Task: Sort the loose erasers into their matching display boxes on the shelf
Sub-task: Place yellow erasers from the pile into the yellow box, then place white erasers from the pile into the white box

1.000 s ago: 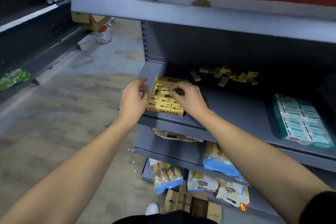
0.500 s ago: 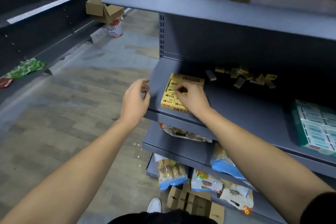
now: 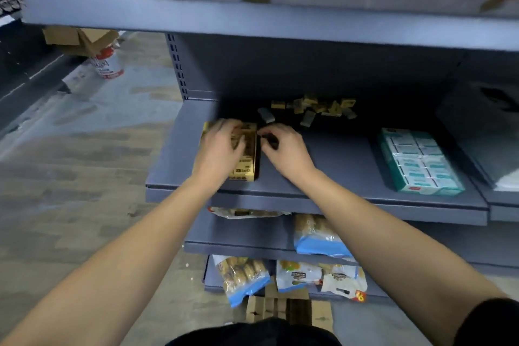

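The left hand (image 3: pixel 222 146) lay palm-down over the yellow display box (image 3: pixel 245 154), its fingers spread across the erasers packed inside, while the box sat near the front left of the grey shelf (image 3: pixel 331 160). Just to the right of the box, the right hand (image 3: pixel 283 146) rested on the shelf with its fingers curled, perhaps pinching a small dark eraser, though blur made that hard to confirm. A pile of loose erasers (image 3: pixel 311 108) lay at the back of the shelf, and a teal display box (image 3: pixel 418 160) stood well apart to the right.
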The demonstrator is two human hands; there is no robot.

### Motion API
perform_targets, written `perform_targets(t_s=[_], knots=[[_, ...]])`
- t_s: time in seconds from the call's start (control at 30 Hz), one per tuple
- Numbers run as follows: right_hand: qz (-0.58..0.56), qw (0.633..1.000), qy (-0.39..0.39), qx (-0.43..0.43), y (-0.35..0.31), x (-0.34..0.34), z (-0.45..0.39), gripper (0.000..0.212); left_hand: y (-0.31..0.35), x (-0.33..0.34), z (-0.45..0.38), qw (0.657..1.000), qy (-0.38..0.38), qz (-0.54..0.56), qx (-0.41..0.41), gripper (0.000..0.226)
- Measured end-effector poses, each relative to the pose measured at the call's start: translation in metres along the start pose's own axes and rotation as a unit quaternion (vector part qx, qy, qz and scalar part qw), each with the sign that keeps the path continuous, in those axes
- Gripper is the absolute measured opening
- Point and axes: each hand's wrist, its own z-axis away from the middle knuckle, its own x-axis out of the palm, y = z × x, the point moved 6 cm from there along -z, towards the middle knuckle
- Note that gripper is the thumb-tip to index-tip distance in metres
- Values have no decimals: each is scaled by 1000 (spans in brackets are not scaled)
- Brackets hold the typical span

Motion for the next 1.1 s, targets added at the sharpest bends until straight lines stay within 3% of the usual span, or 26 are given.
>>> perform_targets(t_s=[0.27,0.73,0.87,0.97,1.1], knots=[[21,999,43,23,34,-21,-5,25,11,37,-24,999,-37,-8,26,32],[225,971,-51,58,62,41,-64,47,-20,33,-38,999,-36,-18,-11,31],[200,978,-5,63,57,29,-67,31,-19,30,-39,999,-34,-22,-6,31],[166,984,-12,64,53,21,-62,26,-15,33,-39,999,-45,-20,-10,31],[51,996,20,64,52,0,-44,42,-4,41,-41,998,-64,-18,-12,35]])
